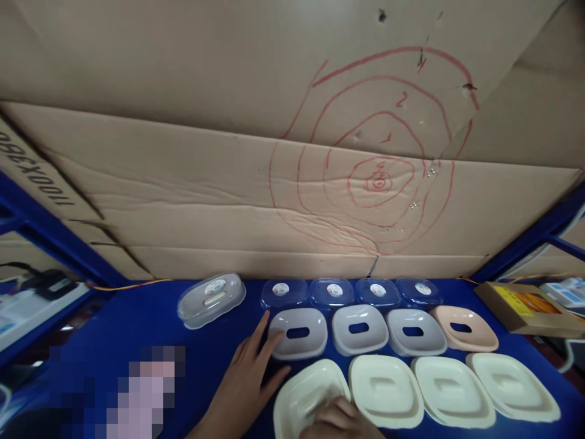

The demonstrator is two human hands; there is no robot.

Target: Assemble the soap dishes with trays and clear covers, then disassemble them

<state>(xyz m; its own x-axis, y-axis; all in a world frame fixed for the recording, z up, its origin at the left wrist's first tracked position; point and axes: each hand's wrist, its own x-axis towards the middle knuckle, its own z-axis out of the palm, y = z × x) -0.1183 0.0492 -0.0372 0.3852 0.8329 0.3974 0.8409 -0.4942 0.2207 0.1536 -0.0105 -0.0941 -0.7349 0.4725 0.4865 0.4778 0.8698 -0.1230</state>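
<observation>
Grey tray [299,332] at L grip [249,372], touching

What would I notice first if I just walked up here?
Probably the red target rings drawn on the big cardboard wall behind the blue table. Then the neat rows of dishes: clear lids at the back, grey slotted trays in the middle, cream trays nearest, by both hands.

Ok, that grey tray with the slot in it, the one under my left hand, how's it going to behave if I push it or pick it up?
The grey slotted tray looks like thin moulded plastic, so probably light and fairly stiff. Its glossy finish on the smooth blue table suggests it will slide rather than tip; its low, wide shape makes rolling unlikely. With the left hand touching only its edge, a push there may spin it.
</observation>
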